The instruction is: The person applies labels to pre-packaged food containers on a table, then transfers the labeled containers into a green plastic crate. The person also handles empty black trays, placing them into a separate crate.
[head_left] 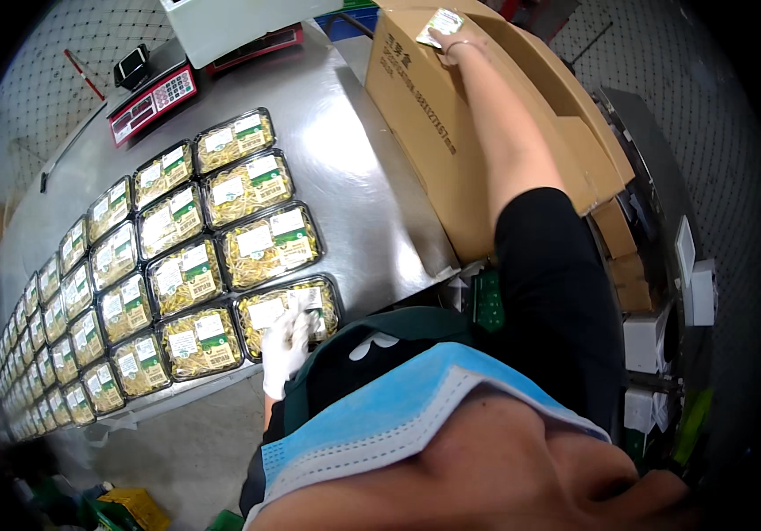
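My left hand (pixel 288 347), in a white glove, lies on the lid of the nearest packed tray (pixel 265 314) at the right end of the rows, its fingers extended. My bare right hand (pixel 454 45) reaches to the top of a large cardboard box (pixel 420 150) at the upper right, holding a small white and green printed card or stack of labels (pixel 435 26). Several rows of black trays with clear lids, pale sprout-like contents and green and white labels (pixel 190 279) cover the left and middle of the steel table (pixel 349 230).
A red scale with a keypad (pixel 154 102) and a white container (pixel 239 22) sit at the table's back. White boxes (pixel 646 341) and cardboard pieces (pixel 619 257) lie on the right. A yellow crate (pixel 128 509) stands on the floor below left.
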Demonstrator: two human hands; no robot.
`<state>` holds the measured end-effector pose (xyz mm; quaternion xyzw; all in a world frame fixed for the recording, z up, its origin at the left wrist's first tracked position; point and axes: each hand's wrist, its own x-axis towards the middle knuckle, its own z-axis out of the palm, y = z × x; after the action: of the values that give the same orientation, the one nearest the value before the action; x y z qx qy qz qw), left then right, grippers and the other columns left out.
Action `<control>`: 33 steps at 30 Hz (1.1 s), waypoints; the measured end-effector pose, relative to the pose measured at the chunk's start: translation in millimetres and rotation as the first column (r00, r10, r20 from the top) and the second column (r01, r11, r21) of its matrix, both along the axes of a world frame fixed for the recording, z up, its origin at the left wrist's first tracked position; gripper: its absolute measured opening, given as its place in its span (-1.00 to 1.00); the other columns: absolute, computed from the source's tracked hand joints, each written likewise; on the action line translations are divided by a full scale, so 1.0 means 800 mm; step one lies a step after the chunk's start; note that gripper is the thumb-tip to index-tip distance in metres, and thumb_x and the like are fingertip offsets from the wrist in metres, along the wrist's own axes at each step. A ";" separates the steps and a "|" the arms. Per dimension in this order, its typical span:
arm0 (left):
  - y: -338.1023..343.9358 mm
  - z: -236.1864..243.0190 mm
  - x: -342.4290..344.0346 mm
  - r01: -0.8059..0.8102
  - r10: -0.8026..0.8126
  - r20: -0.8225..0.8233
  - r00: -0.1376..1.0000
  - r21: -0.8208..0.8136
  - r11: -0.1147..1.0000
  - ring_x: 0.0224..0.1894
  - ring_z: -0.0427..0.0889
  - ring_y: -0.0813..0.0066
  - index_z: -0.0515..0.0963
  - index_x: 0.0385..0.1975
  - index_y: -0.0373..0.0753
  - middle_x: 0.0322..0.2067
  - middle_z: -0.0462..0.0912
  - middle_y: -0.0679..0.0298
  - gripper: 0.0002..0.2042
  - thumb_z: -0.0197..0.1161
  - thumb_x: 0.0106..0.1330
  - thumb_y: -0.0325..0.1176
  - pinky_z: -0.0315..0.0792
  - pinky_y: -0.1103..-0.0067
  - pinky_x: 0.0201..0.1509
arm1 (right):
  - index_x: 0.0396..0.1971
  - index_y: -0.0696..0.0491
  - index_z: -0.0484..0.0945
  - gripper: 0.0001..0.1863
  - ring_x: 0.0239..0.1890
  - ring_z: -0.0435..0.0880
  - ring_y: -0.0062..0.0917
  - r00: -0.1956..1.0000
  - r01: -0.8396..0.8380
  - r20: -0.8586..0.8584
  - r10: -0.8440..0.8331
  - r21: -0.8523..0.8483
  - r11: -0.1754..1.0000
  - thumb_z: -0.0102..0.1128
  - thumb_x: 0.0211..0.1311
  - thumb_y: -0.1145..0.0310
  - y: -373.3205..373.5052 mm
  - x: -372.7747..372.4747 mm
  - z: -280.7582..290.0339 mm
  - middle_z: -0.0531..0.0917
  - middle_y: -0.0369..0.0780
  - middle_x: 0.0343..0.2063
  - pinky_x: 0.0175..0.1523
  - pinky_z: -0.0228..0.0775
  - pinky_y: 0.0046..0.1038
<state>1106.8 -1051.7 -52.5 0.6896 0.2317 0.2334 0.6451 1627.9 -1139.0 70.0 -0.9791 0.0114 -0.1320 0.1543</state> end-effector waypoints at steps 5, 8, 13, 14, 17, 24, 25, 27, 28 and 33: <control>0.023 -0.024 -0.045 -0.169 0.169 -0.217 0.962 0.017 0.985 -0.57 0.37 0.72 0.44 -0.47 -0.40 -0.61 0.49 0.31 -0.89 -0.02 0.14 -0.51 0.29 0.74 -0.46 | -0.15 0.10 0.36 -0.30 -0.29 0.52 -0.34 0.970 -0.196 -0.084 0.229 0.290 0.937 0.15 -0.29 -0.09 0.002 0.067 -0.035 0.54 -0.14 -0.51 -0.17 0.33 -0.37; 0.020 0.008 -0.031 -0.134 0.127 -0.167 0.978 -0.031 0.991 -0.53 0.35 0.74 0.43 -0.47 -0.40 -0.58 0.48 0.33 -0.88 -0.04 0.17 -0.49 0.28 0.75 -0.42 | -0.29 0.11 0.36 -0.61 -0.53 0.48 -0.59 0.900 -0.384 0.252 0.356 0.844 0.374 0.20 -0.14 0.24 0.039 -0.036 -0.004 0.50 -0.27 -0.64 -0.49 0.32 -0.58; 0.017 -0.005 -0.010 -0.092 0.238 -0.145 0.961 0.642 0.761 -0.28 0.47 0.31 0.37 -0.19 -0.38 -0.31 0.49 0.10 -0.74 0.01 0.10 -0.47 0.33 0.53 -0.20 | -0.38 0.12 0.32 -0.79 -0.61 0.37 -0.76 0.725 -0.402 0.518 0.454 0.854 -0.331 0.11 -0.01 0.42 0.035 -0.256 0.008 0.48 -0.29 -0.54 -0.60 0.20 -0.74; 0.016 -0.006 -0.005 -0.078 0.271 -0.148 0.951 0.733 0.675 -0.18 0.40 0.19 0.35 -0.15 -0.36 -0.24 0.44 0.04 -0.69 0.04 0.07 -0.45 0.29 0.46 -0.12 | -0.36 0.12 0.32 -0.79 -0.61 0.36 -0.76 0.684 -0.376 0.534 0.496 0.842 -0.387 0.10 -0.01 0.43 0.026 -0.282 0.003 0.48 -0.28 -0.51 -0.59 0.20 -0.74; 0.007 -0.010 0.014 0.003 0.359 -0.184 0.915 0.893 0.450 0.07 0.16 0.05 0.24 -0.04 -0.32 -0.02 0.22 -0.05 -0.56 0.06 0.05 -0.34 0.06 0.32 0.09 | -0.34 0.13 0.30 -0.78 -0.61 0.36 -0.75 0.601 -0.331 0.546 0.584 0.835 -0.440 0.09 0.00 0.45 0.000 -0.331 -0.010 0.47 -0.27 -0.47 -0.58 0.21 -0.74; 0.021 -0.022 0.034 0.187 0.532 -0.369 0.762 0.912 0.365 0.18 -0.07 0.08 0.13 0.05 -0.29 0.08 0.04 -0.12 -0.43 -0.07 0.10 -0.04 -0.10 0.27 0.16 | -0.33 0.14 0.29 -0.78 -0.59 0.36 -0.77 0.564 -0.334 0.563 0.604 0.825 -0.456 0.07 0.01 0.48 -0.045 -0.380 -0.021 0.46 -0.28 -0.50 -0.57 0.21 -0.75; 0.022 -0.021 0.037 0.201 0.548 -0.373 0.749 0.915 0.348 0.18 -0.06 0.08 0.15 0.04 -0.28 0.08 0.04 -0.11 -0.44 -0.09 0.10 -0.03 -0.11 0.27 0.16 | -0.33 0.14 0.29 -0.78 -0.59 0.36 -0.77 0.555 -0.343 0.568 0.607 0.822 -0.455 0.08 0.01 0.48 -0.049 -0.383 -0.022 0.46 -0.28 -0.50 -0.57 0.21 -0.75; 0.026 -0.028 0.037 0.252 0.552 -0.403 0.730 0.910 0.330 0.18 -0.07 0.10 0.18 0.03 -0.26 0.09 0.03 -0.09 -0.44 -0.10 0.10 -0.01 -0.13 0.23 0.15 | -0.33 0.14 0.29 -0.78 -0.60 0.36 -0.77 0.557 -0.384 0.581 0.593 0.814 -0.436 0.08 0.00 0.47 -0.056 -0.387 -0.023 0.47 -0.29 -0.51 -0.57 0.21 -0.75; 0.027 -0.029 0.037 0.257 0.558 -0.402 0.726 0.911 0.323 0.18 -0.07 0.11 0.19 0.02 -0.26 0.09 0.03 -0.08 -0.45 -0.11 0.10 0.00 -0.14 0.22 0.15 | -0.34 0.14 0.29 -0.78 -0.60 0.36 -0.77 0.558 -0.404 0.587 0.586 0.809 -0.427 0.09 0.00 0.47 -0.058 -0.389 -0.023 0.47 -0.29 -0.51 -0.57 0.21 -0.75; 0.026 -0.034 0.032 0.239 0.604 -0.396 0.692 0.914 0.327 0.19 -0.08 0.13 0.21 0.01 -0.21 0.10 0.05 -0.02 -0.46 -0.12 0.10 0.02 -0.17 0.16 0.13 | -0.35 0.14 0.30 -0.76 -0.62 0.35 -0.79 0.645 -0.302 0.438 0.627 0.899 -0.318 0.12 -0.03 0.46 -0.053 -0.382 -0.043 0.47 -0.30 -0.53 -0.57 0.20 -0.74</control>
<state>1132.4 -1031.2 -80.0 0.9228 0.3624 0.1251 -0.0386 1322.6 -1181.3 35.5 -0.4720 -0.2797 0.1080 0.8290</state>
